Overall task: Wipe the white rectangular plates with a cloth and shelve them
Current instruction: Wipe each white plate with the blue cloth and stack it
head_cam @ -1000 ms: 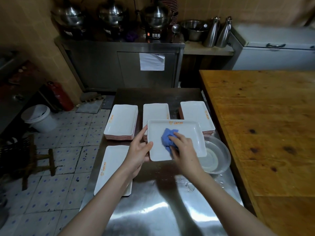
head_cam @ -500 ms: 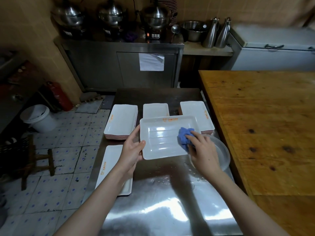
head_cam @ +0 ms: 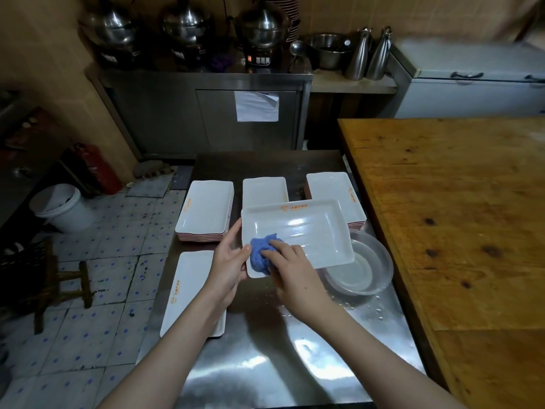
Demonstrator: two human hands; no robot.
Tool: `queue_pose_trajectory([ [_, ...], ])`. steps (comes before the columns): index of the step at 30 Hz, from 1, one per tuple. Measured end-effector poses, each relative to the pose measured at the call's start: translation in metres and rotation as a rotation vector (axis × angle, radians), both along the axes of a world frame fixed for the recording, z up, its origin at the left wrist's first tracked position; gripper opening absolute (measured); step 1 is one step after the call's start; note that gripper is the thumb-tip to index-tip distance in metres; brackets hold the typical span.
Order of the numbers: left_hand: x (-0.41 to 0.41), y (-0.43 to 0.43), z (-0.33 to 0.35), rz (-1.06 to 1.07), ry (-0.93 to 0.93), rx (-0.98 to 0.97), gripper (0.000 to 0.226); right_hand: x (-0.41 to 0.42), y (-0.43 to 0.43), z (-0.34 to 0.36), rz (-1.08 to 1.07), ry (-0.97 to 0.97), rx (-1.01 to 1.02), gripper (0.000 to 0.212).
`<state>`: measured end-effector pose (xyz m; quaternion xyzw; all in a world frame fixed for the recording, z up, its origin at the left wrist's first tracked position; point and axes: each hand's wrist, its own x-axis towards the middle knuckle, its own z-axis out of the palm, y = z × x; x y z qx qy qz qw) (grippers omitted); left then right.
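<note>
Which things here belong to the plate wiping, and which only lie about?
In the job: white rectangular plate in the left hand; crumpled blue cloth under the right hand; stacks of white plates.
Only lying about: white plastic bucket; red fire extinguisher; brown wooden table; low wooden stool.

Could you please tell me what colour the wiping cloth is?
The cloth is blue, clearest in the head view, on the plate.
</note>
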<state>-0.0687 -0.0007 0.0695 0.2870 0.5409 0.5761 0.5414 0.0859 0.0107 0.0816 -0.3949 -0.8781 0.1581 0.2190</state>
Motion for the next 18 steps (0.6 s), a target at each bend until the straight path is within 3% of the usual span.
queue_pose_trajectory([
  [11, -0.013, -0.006, 0.000, 0.053, 0.022, -0.039, 0.061, 0.063, 0.029, -0.007, -0.256, -0.008, -0.011, 0.029],
  [18, 0.000, -0.005, 0.003, 0.045, 0.039, -0.042, 0.057, 0.049, 0.016, -0.017, -0.294, 0.042, -0.078, 0.037],
])
